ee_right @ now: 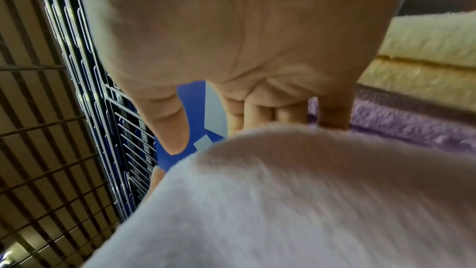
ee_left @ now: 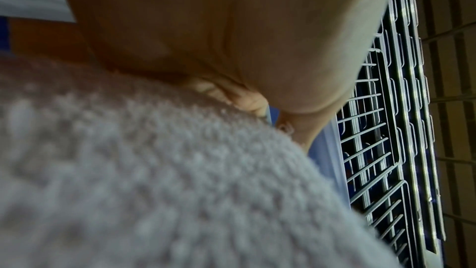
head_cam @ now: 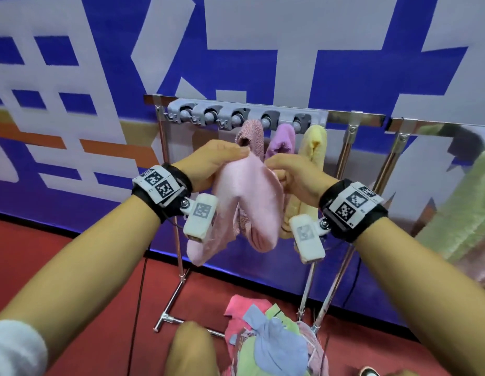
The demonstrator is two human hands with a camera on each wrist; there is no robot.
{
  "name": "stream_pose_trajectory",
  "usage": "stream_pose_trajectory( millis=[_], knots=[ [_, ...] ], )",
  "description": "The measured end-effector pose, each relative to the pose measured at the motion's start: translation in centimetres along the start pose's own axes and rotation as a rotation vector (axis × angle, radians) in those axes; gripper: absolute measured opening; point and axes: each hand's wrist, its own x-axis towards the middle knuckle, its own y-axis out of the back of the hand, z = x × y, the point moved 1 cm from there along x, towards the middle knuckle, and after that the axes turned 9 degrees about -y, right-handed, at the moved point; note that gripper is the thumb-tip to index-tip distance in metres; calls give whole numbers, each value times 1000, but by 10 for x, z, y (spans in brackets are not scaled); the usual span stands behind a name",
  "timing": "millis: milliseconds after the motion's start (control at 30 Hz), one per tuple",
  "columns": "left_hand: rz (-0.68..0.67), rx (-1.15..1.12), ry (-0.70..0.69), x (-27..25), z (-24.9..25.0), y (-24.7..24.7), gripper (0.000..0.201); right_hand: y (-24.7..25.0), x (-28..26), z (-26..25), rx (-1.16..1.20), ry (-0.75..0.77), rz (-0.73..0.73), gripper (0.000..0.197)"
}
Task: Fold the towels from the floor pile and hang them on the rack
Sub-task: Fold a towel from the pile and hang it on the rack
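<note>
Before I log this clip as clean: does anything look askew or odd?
Nothing stands out. Both hands, left hand and right hand, hold the light pink towel at the rack; the floor pile is jumbled, as expected.

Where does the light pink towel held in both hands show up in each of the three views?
Head: the light pink towel hangs at centre, between the left hand and the right hand.
Left wrist: blurred, filling the lower left under the palm.
Right wrist: filling the lower right below the fingers.
Shared landmark: the blue and white wall, a sliver in each wrist view.
</note>
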Motion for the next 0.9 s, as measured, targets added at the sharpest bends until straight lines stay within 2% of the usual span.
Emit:
stream_pose_trajectory(
  millis=[67,133,200,267,333,433,500,533,600,667,700,800,900],
  knots=[
    [-13,22,1,5,0,6,41,-16,11,-3,-1,-19,-39,37],
    [-17,18,13,9,0,18,44,-29,20,-7,-6,16,4,34],
    [14,14,30,12,1,29,39,-38,29,-11,-15,32,38,31],
    [46,46,43,15,-1,42,34,-48,32,-19,-14,5,2,23],
    [46,65,50,15,-4,52,28,-53,39,-26,10,-11,-21,31],
    [45,50,35,15,-6,63,21,-60,48,-39,75,27,16,19],
    [58,38,50,15,-5,70,18,-63,54,-45,111,49,45,28],
    [59,44,61,15,-4,73,27,-65,57,-47,133,66,55,27],
    [67,63,80,16,-4,79,38,-67,64,-51,163,79,73,10],
    [133,63,63,15,-2,85,34,-65,75,-53,179,71,121,37],
    [176,57,35,16,-2,90,30,-65,80,-54,180,74,138,44],
    [236,102,-67,15,-6,101,16,-64,88,-62,211,63,173,48],
    [167,105,-174,13,-9,105,51,-64,97,-71,240,58,189,47]
  ],
)
